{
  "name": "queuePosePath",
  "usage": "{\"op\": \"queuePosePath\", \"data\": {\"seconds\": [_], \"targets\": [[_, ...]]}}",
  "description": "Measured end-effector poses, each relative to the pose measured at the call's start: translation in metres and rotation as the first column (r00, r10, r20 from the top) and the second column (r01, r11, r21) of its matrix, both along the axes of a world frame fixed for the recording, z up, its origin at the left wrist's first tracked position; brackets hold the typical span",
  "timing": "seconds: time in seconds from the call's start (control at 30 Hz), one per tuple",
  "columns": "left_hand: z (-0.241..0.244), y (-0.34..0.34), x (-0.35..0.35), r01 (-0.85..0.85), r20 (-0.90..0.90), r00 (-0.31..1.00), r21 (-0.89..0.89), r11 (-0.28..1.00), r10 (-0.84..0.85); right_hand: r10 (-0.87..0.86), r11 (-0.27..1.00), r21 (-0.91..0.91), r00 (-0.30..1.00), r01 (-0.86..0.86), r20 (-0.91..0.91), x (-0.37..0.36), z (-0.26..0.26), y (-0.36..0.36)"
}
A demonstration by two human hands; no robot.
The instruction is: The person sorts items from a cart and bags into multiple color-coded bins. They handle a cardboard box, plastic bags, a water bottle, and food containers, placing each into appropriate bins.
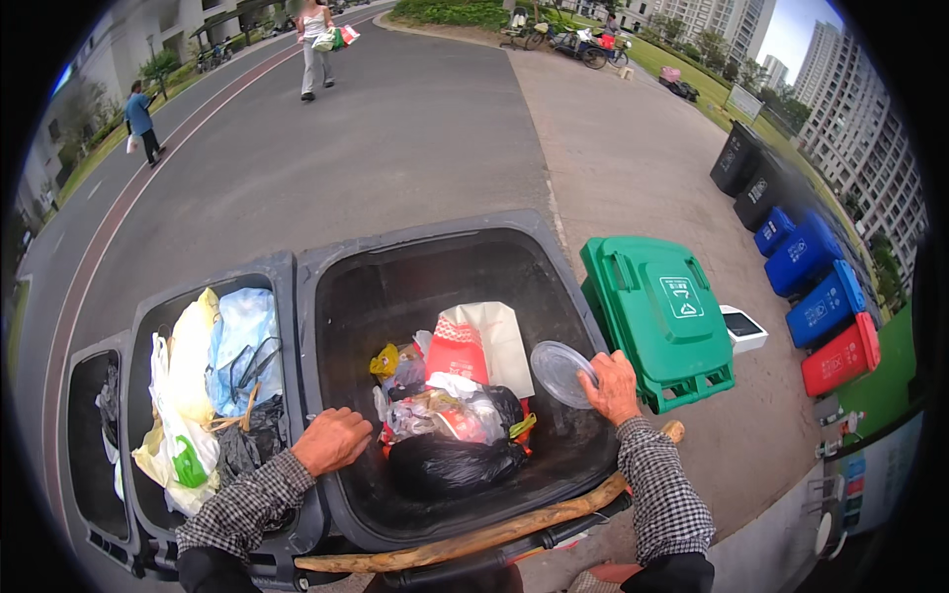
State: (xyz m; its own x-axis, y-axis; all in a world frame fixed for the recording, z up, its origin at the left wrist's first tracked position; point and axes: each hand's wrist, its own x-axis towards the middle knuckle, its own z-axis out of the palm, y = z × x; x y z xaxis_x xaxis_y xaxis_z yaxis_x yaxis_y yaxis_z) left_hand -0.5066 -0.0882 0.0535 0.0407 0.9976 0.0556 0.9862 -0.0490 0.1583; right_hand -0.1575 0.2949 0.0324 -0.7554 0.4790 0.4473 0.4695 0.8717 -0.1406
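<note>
My right hand [614, 385] grips a round clear plastic lid [562, 373] by its edge, over the right side of a large black wheeled bin [445, 226]. My left hand [334, 439] rests near that bin's left rim, its fingers curled; whether it holds anything I cannot tell. Inside the bin lie a red and white paper bag [456, 348], a black plastic bag [452, 459], a yellow crumpled wrapper [384, 361] and clear plastic film. In the middle-sized black bin [285, 296] to the left are white, blue and black plastic bags.
A narrow black bin [80, 356] stands far left. A wooden stick [474, 537] lies along the near rim. Right of the large bin stand a green lidded bin [660, 311] and a white box [744, 330]. Further right are several blue bins and a red bin [838, 359]. Two people [315, 44] [139, 118] are on the road.
</note>
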Motion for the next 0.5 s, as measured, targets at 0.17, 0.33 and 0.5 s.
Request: {"op": "queuePosePath", "data": {"seconds": [0.17, 0.33, 0.5], "targets": [[-0.007, -0.002, -0.006, 0.003, 0.011, 1.0, -0.019, 1.0, -0.003, 0.002, 0.999, -0.041, 1.0, -0.003, -0.022, 0.001, 0.003, -0.006], [-0.013, -0.007, -0.008, 0.005, -0.016, 1.0, -0.02, 1.0, -0.005, -0.009, 0.999, -0.051, 1.0, 0.009, 0.0, -0.004, 0.006, -0.01], [-0.02, -0.007, -0.007, 0.006, -0.011, 1.0, -0.008, 1.0, -0.006, -0.006, 1.0, -0.013, 1.0, 0.007, 0.018, 0.0, -0.003, -0.003]]}}
